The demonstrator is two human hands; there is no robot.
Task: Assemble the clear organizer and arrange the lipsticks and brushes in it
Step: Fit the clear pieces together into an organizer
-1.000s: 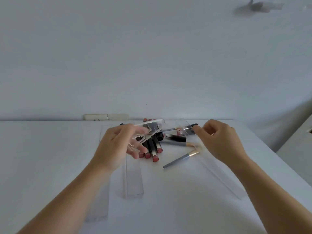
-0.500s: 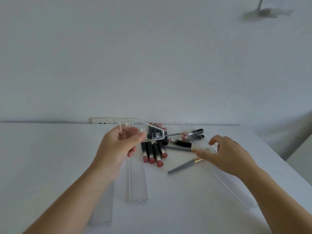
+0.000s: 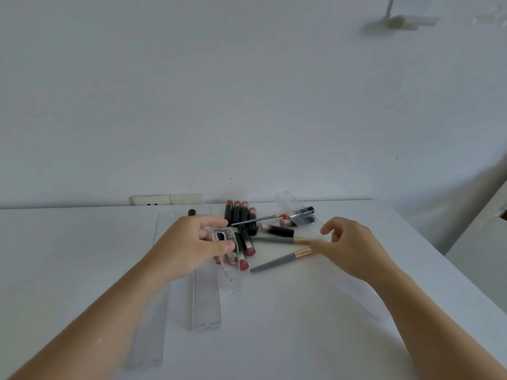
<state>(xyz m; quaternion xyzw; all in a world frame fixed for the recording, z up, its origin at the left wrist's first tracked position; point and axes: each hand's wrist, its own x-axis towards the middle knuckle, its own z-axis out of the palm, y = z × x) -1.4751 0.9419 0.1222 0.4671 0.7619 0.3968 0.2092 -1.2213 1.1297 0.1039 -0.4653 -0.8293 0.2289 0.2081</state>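
Fingers and thumb of the left hand (image 3: 189, 245) curl round a small clear organizer piece (image 3: 227, 244), gripping it just above the white table (image 3: 68, 256), over the near ends of the lipsticks (image 3: 241, 229). Fingers of the right hand (image 3: 348, 248) are bent and pinch the edge of a long clear panel (image 3: 304, 215), which runs slantwise from near the table's far edge down toward its right edge, passing under that hand. The lipsticks, dark tubes with pink-red ends, lie in a loose heap near the middle of the far edge, between the two hands. Two grey-handled brushes (image 3: 277, 263) with gold ferrules lie just to the right of the heap, their ferrule ends touching or under the right hand. A thin dark brush (image 3: 258, 220) crosses the heap. Two more long clear panels (image 3: 207, 300) lie flat toward the near edge, below the left forearm. A white socket strip (image 3: 167, 199) sits on the wall behind the far edge.
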